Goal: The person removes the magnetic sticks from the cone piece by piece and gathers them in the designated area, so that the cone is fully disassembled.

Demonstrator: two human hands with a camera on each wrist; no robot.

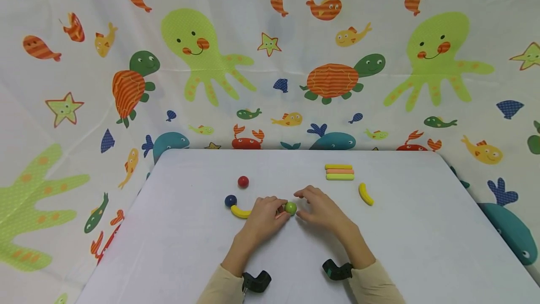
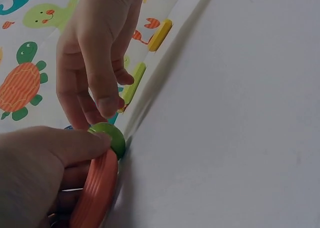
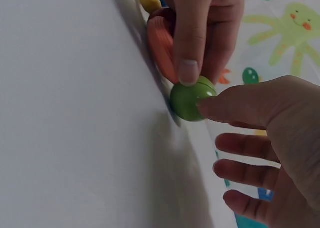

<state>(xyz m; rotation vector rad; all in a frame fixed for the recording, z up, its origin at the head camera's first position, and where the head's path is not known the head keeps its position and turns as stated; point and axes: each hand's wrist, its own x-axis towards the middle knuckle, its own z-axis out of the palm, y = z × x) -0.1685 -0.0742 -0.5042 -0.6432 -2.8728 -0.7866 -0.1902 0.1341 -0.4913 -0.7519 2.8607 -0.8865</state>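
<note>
A glossy green ball sits on the table between the two hands. My left hand pinches it from the left, with the thumb on its surface in the left wrist view. A ribbed orange-red curved strip lies under that hand and meets the ball; in the head view the hand hides it. My right hand is at the ball's right with fingers spread and slightly bent. In the right wrist view its thumb overlaps the ball's edge; whether it touches, I cannot tell. Left of the left hand lies a yellow curved strip, touching a dark blue ball.
A red ball lies behind the blue one. At the back right are three straight sticks side by side, yellow, orange and lime, with a yellow curved strip nearby. A patterned cloth hangs behind the white table.
</note>
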